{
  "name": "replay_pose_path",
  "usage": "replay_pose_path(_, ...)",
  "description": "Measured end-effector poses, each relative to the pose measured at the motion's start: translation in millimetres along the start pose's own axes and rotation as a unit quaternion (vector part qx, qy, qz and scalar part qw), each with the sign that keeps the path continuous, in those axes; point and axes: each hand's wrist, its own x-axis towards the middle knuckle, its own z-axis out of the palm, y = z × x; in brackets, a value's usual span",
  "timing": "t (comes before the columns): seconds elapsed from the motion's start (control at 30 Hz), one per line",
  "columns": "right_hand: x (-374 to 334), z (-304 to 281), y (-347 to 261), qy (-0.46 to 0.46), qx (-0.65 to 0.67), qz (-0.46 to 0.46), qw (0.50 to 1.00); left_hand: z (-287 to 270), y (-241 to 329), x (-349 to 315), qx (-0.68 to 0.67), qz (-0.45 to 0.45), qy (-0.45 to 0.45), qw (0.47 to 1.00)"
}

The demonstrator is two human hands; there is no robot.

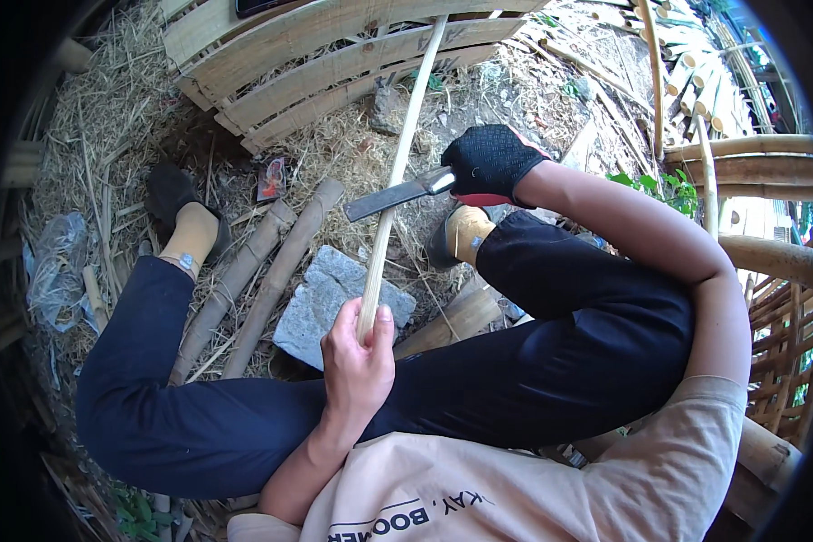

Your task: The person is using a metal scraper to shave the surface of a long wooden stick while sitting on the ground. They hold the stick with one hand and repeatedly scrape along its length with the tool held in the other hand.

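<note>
My left hand (357, 361), bare, is closed around the near end of a long pale bamboo strip (411, 117). The strip slants up and away over the ground, and its far end reaches a slatted wooden crate. In a black glove with red parts, my right hand (492, 167) grips the handle of a knife (396, 196) with a broad, blunt-ended blade. That blade lies across the strip about midway along it; whether it cuts into the strip cannot be made out. Below the strip sits a grey stone block (321, 303).
The slatted crate (289, 113) stands ahead, a dark device on its top. Bamboo poles (275, 271) lie between my feet on straw-strewn ground. Crumpled clear plastic (59, 271) is at the left. Cut bamboo (696, 90) is stacked far right, near a woven basket (781, 361).
</note>
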Motion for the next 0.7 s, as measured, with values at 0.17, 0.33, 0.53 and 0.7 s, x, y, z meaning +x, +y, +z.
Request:
replay_pose_path(0.17,10.5,-4.7,31.0,0.027,0.016,0.058,0.998,-4.5,7.7,-7.1,0.003,0.0,-0.008,1.0)
replay_pose_path(0.33,18.6,-15.9,94.5,0.078,0.006,0.182,0.98,0.3,1.6,-6.5,-0.011,0.022,0.01,1.0)
replay_pose_path(0.53,13.5,-21.6,90.3,0.1,0.014,0.175,0.979,-3.1,-8.7,0.4,-0.121,-0.04,-0.016,0.992)
replay_pose_path(0.7,-8.3,-1.0,37.9,0.078,0.119,0.095,0.985,-7.7,0.6,5.4,-0.283,-0.143,-0.078,0.945)
